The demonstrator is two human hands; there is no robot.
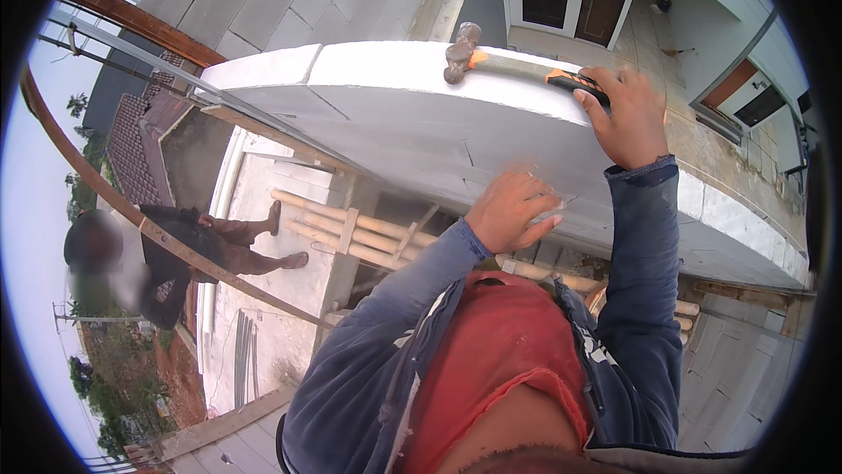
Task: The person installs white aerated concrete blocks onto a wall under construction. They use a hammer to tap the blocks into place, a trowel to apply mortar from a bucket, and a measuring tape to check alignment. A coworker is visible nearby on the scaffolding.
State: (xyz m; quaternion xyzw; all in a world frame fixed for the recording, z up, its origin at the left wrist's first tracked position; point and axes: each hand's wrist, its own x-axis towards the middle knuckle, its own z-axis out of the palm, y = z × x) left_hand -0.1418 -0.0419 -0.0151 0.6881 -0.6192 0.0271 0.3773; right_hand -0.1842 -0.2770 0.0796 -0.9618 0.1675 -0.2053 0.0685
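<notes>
A hammer [509,64] with a rusty metal head and a black and orange grip lies along the top of a white block wall [395,79]. My right hand [627,114] is closed around the grip end, and the head points left. My left hand [516,208] is held lower, in front of the wall's near face and just above my red shirt. Its fingers are loosely bent and a little blurred, with the thumb apart from them. I see nothing held in it.
Below on the left, another person [193,246] stands on a pale ledge [263,316]. Bamboo poles [368,233] lie beneath my left forearm. A curved wooden strip [132,202] crosses the left side. Beyond the wall, a tiled passage [561,44] runs by white-framed doors [570,0].
</notes>
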